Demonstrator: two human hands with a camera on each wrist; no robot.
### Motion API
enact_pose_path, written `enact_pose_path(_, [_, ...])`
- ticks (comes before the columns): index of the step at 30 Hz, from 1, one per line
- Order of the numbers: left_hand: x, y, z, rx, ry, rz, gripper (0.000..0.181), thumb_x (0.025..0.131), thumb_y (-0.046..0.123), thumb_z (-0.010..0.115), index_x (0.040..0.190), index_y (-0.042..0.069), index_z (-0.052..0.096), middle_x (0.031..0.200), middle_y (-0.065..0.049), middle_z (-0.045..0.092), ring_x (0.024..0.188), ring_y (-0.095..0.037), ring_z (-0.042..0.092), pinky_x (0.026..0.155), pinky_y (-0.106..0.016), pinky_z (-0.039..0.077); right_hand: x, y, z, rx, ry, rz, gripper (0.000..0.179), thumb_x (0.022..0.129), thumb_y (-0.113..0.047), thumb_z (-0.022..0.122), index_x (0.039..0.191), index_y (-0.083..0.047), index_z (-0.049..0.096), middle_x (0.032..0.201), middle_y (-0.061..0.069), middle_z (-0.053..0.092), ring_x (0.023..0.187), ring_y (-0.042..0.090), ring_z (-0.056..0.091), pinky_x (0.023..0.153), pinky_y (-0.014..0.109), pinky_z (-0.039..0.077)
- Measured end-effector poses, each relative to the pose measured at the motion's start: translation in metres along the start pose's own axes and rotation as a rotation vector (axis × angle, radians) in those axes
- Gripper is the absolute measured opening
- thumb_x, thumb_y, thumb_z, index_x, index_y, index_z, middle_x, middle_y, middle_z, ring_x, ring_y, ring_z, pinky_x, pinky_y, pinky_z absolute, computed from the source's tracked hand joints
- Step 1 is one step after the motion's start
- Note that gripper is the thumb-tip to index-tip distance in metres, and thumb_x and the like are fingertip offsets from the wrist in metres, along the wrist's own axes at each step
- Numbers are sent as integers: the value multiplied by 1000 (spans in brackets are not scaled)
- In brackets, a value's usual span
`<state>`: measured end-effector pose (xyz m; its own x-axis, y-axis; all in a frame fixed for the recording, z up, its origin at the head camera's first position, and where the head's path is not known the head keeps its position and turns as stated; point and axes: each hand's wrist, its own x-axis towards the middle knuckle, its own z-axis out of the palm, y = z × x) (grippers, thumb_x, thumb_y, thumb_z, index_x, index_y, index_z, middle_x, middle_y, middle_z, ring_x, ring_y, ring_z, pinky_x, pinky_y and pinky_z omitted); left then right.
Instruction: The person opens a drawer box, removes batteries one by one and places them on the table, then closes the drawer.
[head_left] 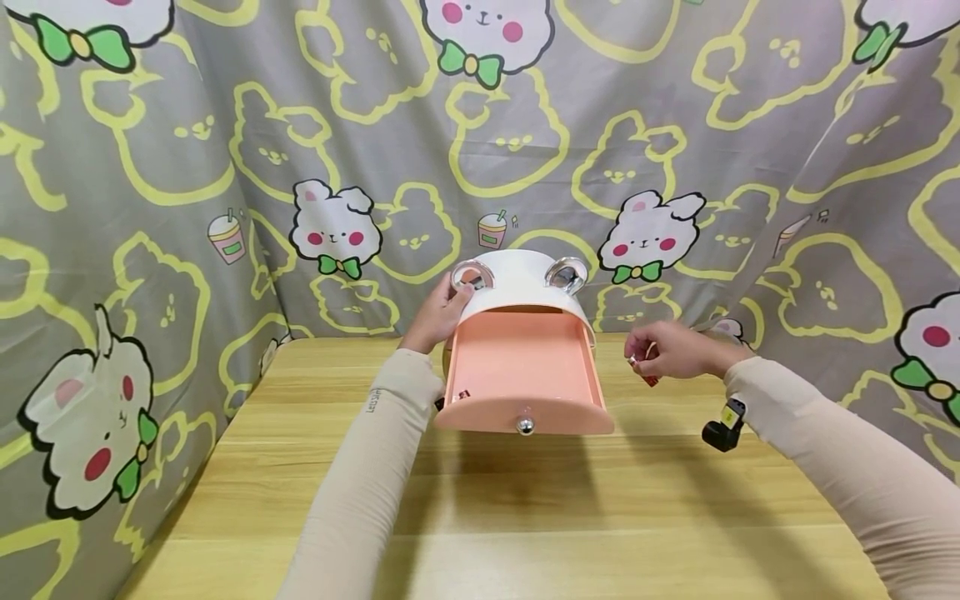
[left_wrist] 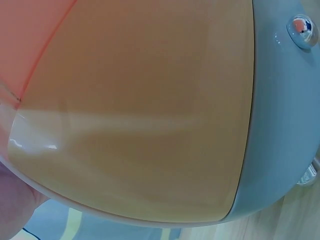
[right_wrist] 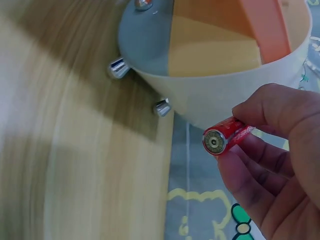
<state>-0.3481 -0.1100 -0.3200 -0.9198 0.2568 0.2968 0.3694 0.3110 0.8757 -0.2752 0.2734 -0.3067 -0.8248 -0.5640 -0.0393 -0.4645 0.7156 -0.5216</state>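
On the table stands a small white drawer box [head_left: 517, 283] with two shiny round ears. Its pink upper drawer [head_left: 525, 354] is pulled out, with a silver knob [head_left: 526, 426] on the front. My left hand [head_left: 441, 315] grips the box's left side by the ear, thumb in front; its other fingers are mostly hidden. To the right of the box, apart from it, my right hand [head_left: 667, 350] pinches a red battery [right_wrist: 222, 137] between thumb and fingers, its metal end facing the right wrist camera. A small dark red item [head_left: 462, 395] lies in the drawer's front left corner.
Below the open drawer, the left wrist view shows a tan lower front [left_wrist: 140, 125] and a blue-grey base [left_wrist: 285, 100] with another knob. Short silver feet [right_wrist: 119, 68] hold the box above the wooden table [head_left: 315, 467]. A patterned curtain [head_left: 405, 167] hangs behind and at both sides.
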Motion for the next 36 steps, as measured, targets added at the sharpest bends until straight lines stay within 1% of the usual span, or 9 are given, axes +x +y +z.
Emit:
enact_pose_path(5, [0, 0, 0, 16, 1, -5, 38, 103, 37, 43, 134, 14, 43, 125, -12, 55, 114, -26, 50, 103, -43, 35, -4, 12, 9, 1, -2, 22, 6, 88, -4, 65, 92, -6, 61, 69, -1, 61, 62, 15, 60, 56, 29, 49])
enact_pose_path(9, [0, 1, 0, 21, -2, -4, 38, 103, 37, 43, 135, 14, 43, 125, -12, 55, 114, -26, 50, 103, -43, 36, -6, 21, 14, -42, 23, 50, 6, 88, -6, 66, 91, -8, 62, 68, -3, 61, 62, 13, 60, 58, 29, 48])
enact_pose_path(11, [0, 0, 0, 18, -3, -3, 38, 103, 36, 43, 134, 14, 43, 124, -12, 55, 113, -26, 51, 102, -43, 36, -6, 25, 17, -44, 38, 54, 5, 87, -6, 67, 89, -8, 62, 67, -3, 62, 61, 13, 60, 58, 29, 49])
enact_pose_path(14, [-1, 1, 0, 13, -2, -1, 37, 103, 36, 43, 133, 14, 43, 124, -12, 55, 112, -26, 51, 102, -43, 37, -7, 32, 21, -10, 45, 46, 5, 86, -3, 66, 88, -5, 62, 67, -2, 62, 61, 13, 60, 57, 29, 50])
enact_pose_path(18, [-1, 1, 0, 3, -9, 2, 39, 103, 36, 43, 136, 15, 43, 126, -11, 55, 114, -26, 50, 103, -43, 36, -9, 39, 26, 64, 30, 68, 5, 87, 0, 65, 89, 0, 61, 69, 1, 61, 61, 15, 60, 56, 29, 51])
enact_pose_path(21, [-1, 1, -1, -1, -9, 3, 40, 103, 37, 43, 138, 15, 42, 128, -11, 54, 115, -26, 50, 103, -43, 36, -10, 41, 29, 92, 29, 85, 6, 87, 1, 65, 91, 2, 60, 72, 3, 61, 63, 15, 59, 56, 29, 51])
enact_pose_path(28, [-2, 1, 0, 7, -11, -4, 41, 103, 38, 43, 136, 15, 43, 127, -12, 55, 115, -27, 50, 103, -44, 36, -9, 46, 38, 108, 49, 97, 7, 85, 2, 66, 89, 0, 60, 73, 3, 59, 64, 16, 58, 55, 28, 51])
enact_pose_path(36, [-1, 1, 0, 5, -5, 11, 40, 103, 36, 43, 136, 14, 43, 127, -11, 55, 114, -26, 50, 102, -43, 36, -9, 54, 48, 148, 31, 108, 9, 85, 3, 66, 89, 2, 59, 73, 4, 59, 65, 17, 59, 57, 28, 51])
